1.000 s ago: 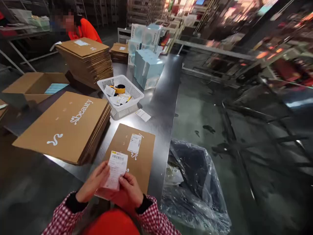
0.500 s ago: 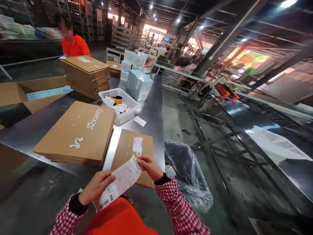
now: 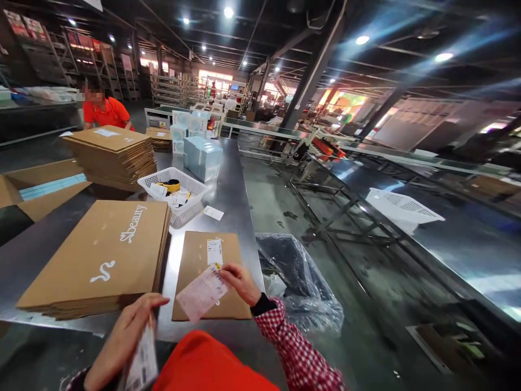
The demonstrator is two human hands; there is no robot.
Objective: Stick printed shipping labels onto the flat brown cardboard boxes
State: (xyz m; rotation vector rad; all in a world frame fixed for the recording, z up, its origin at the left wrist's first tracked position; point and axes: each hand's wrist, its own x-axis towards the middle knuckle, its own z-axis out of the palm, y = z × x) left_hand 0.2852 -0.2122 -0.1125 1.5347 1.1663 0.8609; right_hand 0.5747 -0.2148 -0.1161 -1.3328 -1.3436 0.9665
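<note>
My right hand pinches the top corner of a pinkish-white label sheet, which hangs over a flat brown cardboard piece. A smaller white label is stuck on that cardboard near its top. At the lower left, my left hand is closed on other printed labels, held low beside the table's front edge. A stack of flat brown cartons with white "beauty" lettering lies left of the single cardboard piece, close to my left hand.
A white basket with labels and yellow tape stands behind, near a loose label, pale blue boxes and a tall carton stack. A plastic-lined bin is right of the table. Another person leans at the far left.
My left hand has moved down and left, away from the sheet in my right hand, with labels in it. The camera view has turned right and tilted up.
</note>
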